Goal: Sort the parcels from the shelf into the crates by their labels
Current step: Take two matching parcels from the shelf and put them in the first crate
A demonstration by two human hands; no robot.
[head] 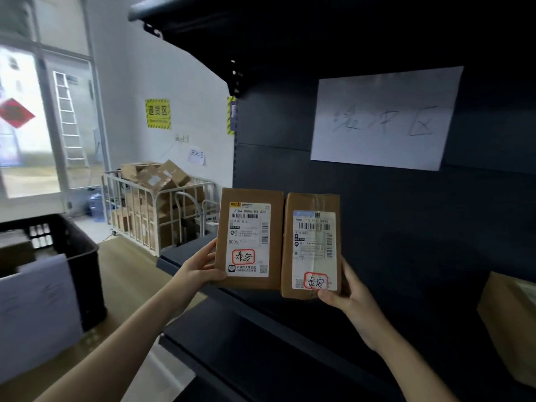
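I hold two brown cardboard parcels upright side by side in front of the dark shelf (377, 227). My left hand (203, 269) grips the left parcel (249, 204) at its lower left edge. My right hand (346, 297) grips the right parcel (311, 203) at its lower right corner. Each parcel faces me with a white shipping label and a red-bordered handwritten tag near the bottom. A black crate (72, 250) stands at the left, with a white paper sheet hanging on its front.
A white handwritten sign (383, 117) is stuck to the shelf's back panel. Another cardboard parcel (510, 329) lies on the shelf at the far right. A white wire cage (139, 210) full of boxes stands by the back wall, near a ladder (68, 111).
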